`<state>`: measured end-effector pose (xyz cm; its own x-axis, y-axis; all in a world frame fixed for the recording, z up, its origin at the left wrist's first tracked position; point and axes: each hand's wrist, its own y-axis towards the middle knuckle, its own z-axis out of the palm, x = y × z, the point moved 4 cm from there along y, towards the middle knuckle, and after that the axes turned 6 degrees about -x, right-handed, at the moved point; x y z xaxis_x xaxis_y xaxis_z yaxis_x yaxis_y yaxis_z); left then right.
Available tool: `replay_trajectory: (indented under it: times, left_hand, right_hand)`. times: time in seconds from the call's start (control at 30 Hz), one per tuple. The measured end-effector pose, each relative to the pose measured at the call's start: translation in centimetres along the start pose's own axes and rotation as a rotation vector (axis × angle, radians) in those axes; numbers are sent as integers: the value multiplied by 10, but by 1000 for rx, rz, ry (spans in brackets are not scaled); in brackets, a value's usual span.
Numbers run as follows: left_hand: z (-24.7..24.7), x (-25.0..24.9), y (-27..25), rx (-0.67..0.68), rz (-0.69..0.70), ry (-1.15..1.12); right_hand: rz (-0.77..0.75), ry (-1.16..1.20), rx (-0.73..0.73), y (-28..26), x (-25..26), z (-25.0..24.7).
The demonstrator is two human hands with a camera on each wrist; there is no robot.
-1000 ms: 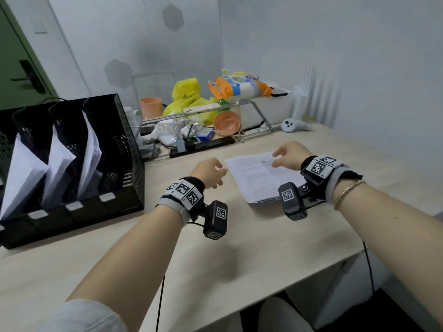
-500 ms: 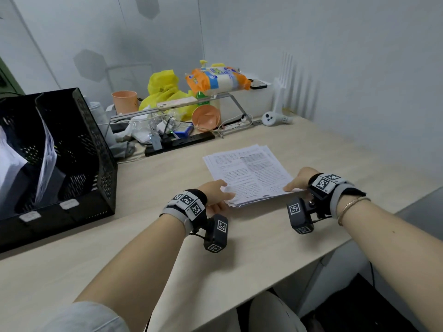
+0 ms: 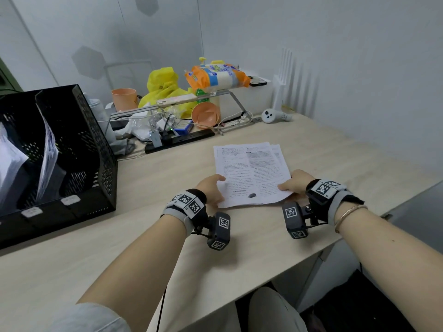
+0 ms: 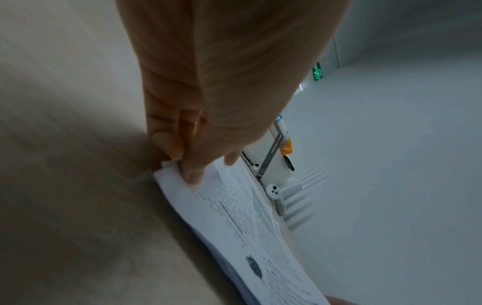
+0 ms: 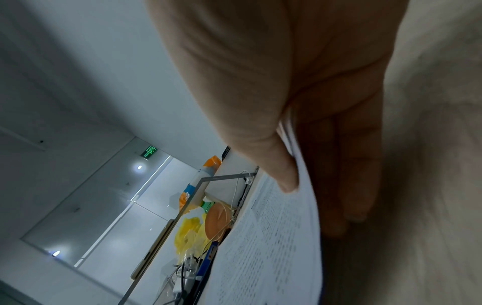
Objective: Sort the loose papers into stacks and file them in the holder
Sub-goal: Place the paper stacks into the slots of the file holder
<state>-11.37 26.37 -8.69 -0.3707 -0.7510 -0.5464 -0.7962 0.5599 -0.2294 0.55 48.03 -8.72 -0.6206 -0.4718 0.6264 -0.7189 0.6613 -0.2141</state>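
Observation:
A loose stack of printed papers (image 3: pixel 249 171) lies on the wooden desk (image 3: pixel 167 248) in front of me. My left hand (image 3: pixel 212 189) pinches its near left corner, thumb on top and fingers under, as the left wrist view shows on the papers (image 4: pixel 234 216). My right hand (image 3: pixel 296 182) holds the near right edge, thumb on the top sheet and fingers beneath the papers (image 5: pixel 274 237). The black mesh file holder (image 3: pixel 96 149) stands at the left, with white sheets (image 3: pixel 48 161) leaning in its slots.
A metal shelf rack (image 3: pixel 182 104) at the back carries an orange packet, yellow bags and orange cups. A black power strip (image 3: pixel 179 141) with cables lies before it. A white controller (image 3: pixel 275 115) sits near the wall. The desk's front edge is close to my wrists.
Both hands moved back from the middle of the stack to its near corners and took hold there. The near edge of the papers has lifted slightly. The view has shifted right.

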Motion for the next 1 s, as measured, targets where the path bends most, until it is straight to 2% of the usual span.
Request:
replay_trajectory:
  times: [0.13, 0.3, 0.43, 0.57, 0.7, 0.83, 0.93, 1.0]
  left_hand:
    - [-8, 12, -11, 76, 30, 171]
    - [-27, 42, -32, 140, -9, 313]
    - [-38, 67, -47, 186, -110, 181]
    - [-49, 94, -56, 16, -201, 44]
    - [-64, 106, -59, -232, -238, -95]
    - [-74, 102, -62, -298, -187, -421]
    - [-79, 94, -61, -349, -99, -532]
    - [-84, 87, -63, -448, -35, -522]
  right_hand:
    - [-11, 77, 50, -2, 6, 6]
    - [-8, 208, 173, -14, 25, 28]
    - [-114, 206, 205, -27, 50, 51]
    - [-323, 147, 75, -41, 78, 55]
    - [-408, 327, 43, -53, 94, 49]
    - [-452, 417, 16, -63, 108, 41]
    - [-483, 481, -58, -67, 115, 33]
    - [-538, 515, -110, -72, 121, 29]
